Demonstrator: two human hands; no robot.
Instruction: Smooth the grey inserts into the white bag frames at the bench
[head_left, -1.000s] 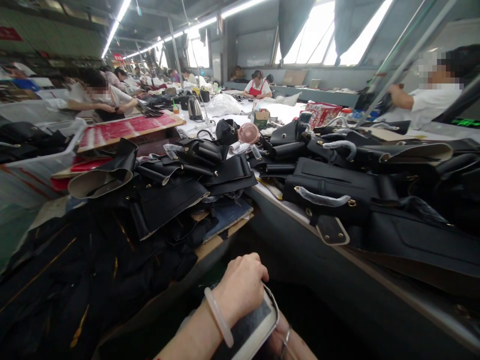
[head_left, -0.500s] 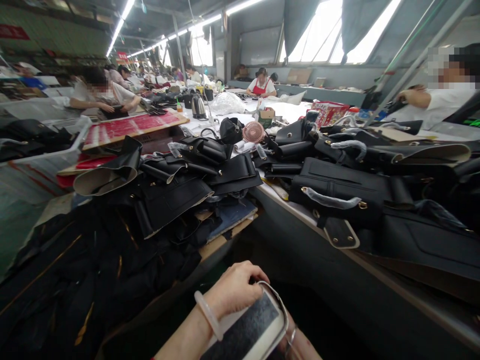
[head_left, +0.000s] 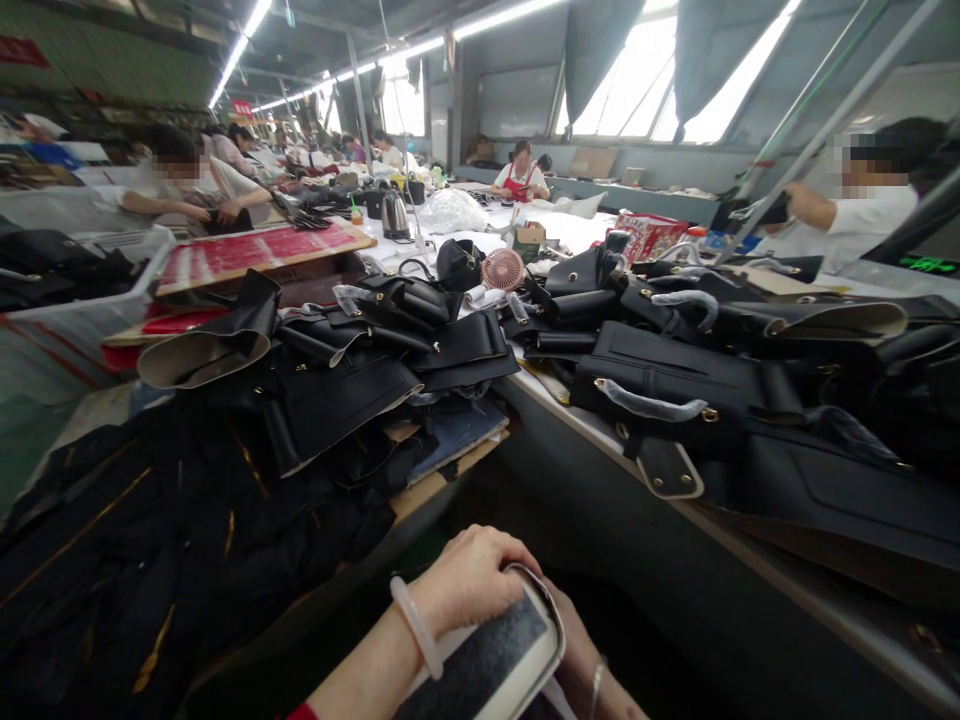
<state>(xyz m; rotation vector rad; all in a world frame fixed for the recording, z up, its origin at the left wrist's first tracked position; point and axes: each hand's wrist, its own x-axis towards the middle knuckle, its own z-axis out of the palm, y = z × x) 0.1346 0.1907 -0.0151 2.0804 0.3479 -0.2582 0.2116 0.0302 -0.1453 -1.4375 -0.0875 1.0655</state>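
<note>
Low in the head view, my left hand (head_left: 476,580), with a pale bangle at its wrist, is closed over the top edge of a bag piece (head_left: 517,640). The piece has a dark face, a cream border and a rounded corner. On its far right side my right hand (head_left: 574,640) grips the rim, a thin bracelet around the wrist. Most of the right fingers are hidden behind the piece. The fingertips of both hands come close together at the upper corner.
Black bags (head_left: 667,375) with plastic-wrapped handles crowd the right-hand table. More black bag parts (head_left: 337,400) are piled at left, above dark cloth (head_left: 97,540) with gold zips. A pink fan (head_left: 502,268) stands mid-table. Co-workers sit at left, far centre and right.
My right hand has moved up along the rim and shows more beside the bag piece. The left hand stays at the top edge. The view has shifted slightly.
</note>
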